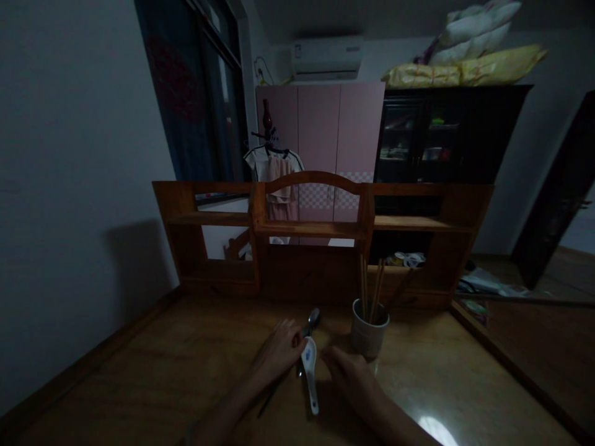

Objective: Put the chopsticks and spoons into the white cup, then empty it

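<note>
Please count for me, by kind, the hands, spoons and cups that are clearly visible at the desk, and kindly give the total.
Hands: 2 (left hand, right hand)
White spoon: 1
Metal spoon: 1
Grey cup: 1
Total: 5
Not counted: the sticks in the cup, and a thin dark piece by the left hand, too unclear to name.

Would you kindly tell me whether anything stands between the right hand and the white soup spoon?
Nothing visible does: tabletop shows between the right hand and the white soup spoon. The left hand is to the spoon's left; the chopstick cup stands beyond the right hand.
</note>
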A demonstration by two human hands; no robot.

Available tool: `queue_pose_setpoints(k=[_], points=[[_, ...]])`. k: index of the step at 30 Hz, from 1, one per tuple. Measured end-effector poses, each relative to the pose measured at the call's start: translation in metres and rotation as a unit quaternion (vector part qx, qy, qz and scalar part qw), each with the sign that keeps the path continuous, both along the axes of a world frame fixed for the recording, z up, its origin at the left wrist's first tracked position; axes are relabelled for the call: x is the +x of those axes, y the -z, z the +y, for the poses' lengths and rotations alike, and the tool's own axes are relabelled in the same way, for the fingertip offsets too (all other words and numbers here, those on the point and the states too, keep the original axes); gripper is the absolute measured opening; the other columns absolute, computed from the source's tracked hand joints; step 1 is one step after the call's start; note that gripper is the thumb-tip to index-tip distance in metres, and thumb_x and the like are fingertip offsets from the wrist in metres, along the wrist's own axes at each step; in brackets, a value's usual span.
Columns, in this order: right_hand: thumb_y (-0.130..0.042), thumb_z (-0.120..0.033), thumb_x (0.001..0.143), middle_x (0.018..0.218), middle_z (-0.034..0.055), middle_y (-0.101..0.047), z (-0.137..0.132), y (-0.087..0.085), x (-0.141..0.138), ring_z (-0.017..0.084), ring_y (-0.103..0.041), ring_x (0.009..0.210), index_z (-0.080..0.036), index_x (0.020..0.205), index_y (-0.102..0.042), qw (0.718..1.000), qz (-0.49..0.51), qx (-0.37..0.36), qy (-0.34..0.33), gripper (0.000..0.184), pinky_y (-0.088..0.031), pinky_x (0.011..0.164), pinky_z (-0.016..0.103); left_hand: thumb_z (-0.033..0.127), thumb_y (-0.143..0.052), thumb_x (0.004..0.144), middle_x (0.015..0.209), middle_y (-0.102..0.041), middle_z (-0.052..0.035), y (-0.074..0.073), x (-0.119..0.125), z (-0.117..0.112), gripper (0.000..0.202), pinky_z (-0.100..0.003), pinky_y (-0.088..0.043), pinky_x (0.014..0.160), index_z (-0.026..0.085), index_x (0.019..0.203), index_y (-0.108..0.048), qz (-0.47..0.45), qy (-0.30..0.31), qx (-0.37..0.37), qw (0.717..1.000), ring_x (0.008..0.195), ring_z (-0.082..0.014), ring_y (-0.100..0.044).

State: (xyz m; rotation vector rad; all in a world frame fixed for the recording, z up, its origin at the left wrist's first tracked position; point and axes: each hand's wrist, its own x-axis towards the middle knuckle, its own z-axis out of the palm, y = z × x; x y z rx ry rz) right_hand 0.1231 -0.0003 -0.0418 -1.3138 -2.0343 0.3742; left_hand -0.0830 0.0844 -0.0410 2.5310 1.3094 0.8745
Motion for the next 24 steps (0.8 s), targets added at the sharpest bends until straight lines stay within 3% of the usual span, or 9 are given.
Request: queue_pose_setpoints(k=[4,9,11,13,15,19,24], points=[[-0.044,-0.033,0.100,0.081,0.0045,-0.070,-0.002,-0.005,0.002,0.016,-0.065,0.063,-0.026,0.109,-0.064,0.992,-0.116,0.004,0.050,0.024,-0.039,0.054,0.019,0.026,-0.053,0.090,0.085,-0.056,-0.0029,-0.013,0.006,-0.010,0.017,-0.032,-0.040,0.079,0.019,0.075,-0.053,-0.027,0.021,0.053,0.998,0.086,-0.0194,-0.051],[-0.048,-0.031,0.098,0.085,0.0085,-0.072,0.006,-0.047,-0.008,0.021,-0.068,0.068,-0.021,0.142,-0.039,0.969,-0.238,0.045,0.053,0.047,-0.040,0.058,0.024,0.022,-0.049,0.092,0.084,-0.054,-0.0041,-0.028,0.008,-0.021,0.016,-0.037,-0.040,0.083,0.019,0.076,-0.051,-0.026,0.051,0.148,0.987,0.084,-0.0202,-0.049],[-0.046,-0.030,0.099,0.082,0.0086,-0.072,0.015,-0.069,-0.013,0.023,-0.068,0.072,-0.019,0.136,-0.048,0.967,-0.250,0.039,0.023,0.039,-0.040,0.059,0.025,0.020,-0.049,0.091,0.083,-0.053,-0.0047,-0.030,0.007,-0.023,0.015,-0.037,-0.041,0.081,0.019,0.076,-0.051,-0.025,0.060,0.183,0.981,0.084,-0.0208,-0.049],[-0.052,-0.032,0.096,0.085,0.0054,-0.072,0.026,-0.090,-0.016,0.020,-0.068,0.078,-0.023,0.106,-0.068,0.966,-0.253,0.037,-0.030,0.021,-0.040,0.064,0.023,0.020,-0.050,0.090,0.081,-0.052,-0.0050,-0.030,0.005,-0.025,0.014,-0.037,-0.041,0.077,0.018,0.076,-0.050,-0.026,0.067,0.205,0.976,0.082,-0.0210,-0.048],[-0.061,-0.034,0.091,0.082,0.0024,-0.072,0.036,-0.106,-0.016,0.018,-0.068,0.079,-0.024,0.088,-0.072,0.964,-0.255,0.031,-0.072,0.015,-0.039,0.064,0.021,0.021,-0.049,0.091,0.081,-0.051,-0.0053,-0.030,0.003,-0.027,0.014,-0.036,-0.041,0.074,0.018,0.077,-0.049,-0.031,0.069,0.217,0.973,0.081,-0.0213,-0.047],[-0.070,-0.026,0.083,0.080,-0.0002,-0.071,0.047,-0.137,-0.008,0.016,-0.066,0.078,-0.024,0.084,-0.073,0.961,-0.249,0.031,-0.114,0.003,-0.039,0.064,0.020,0.017,-0.043,0.094,0.083,-0.053,-0.0062,-0.031,0.001,-0.027,0.013,-0.038,-0.041,0.077,0.018,0.084,-0.051,-0.070,0.079,0.213,0.971,0.083,-0.0215,-0.047],[-0.056,-0.022,0.093,0.093,0.0039,-0.069,0.043,-0.195,0.037,0.015,-0.063,0.083,-0.018,0.095,-0.070,0.976,-0.190,0.087,-0.066,0.014,-0.041,0.071,0.021,0.016,-0.039,0.095,0.084,-0.056,-0.0056,-0.033,0.001,-0.023,0.016,-0.041,-0.042,0.082,0.019,0.087,-0.052,-0.104,0.076,0.171,0.977,0.083,-0.0209,-0.050]])
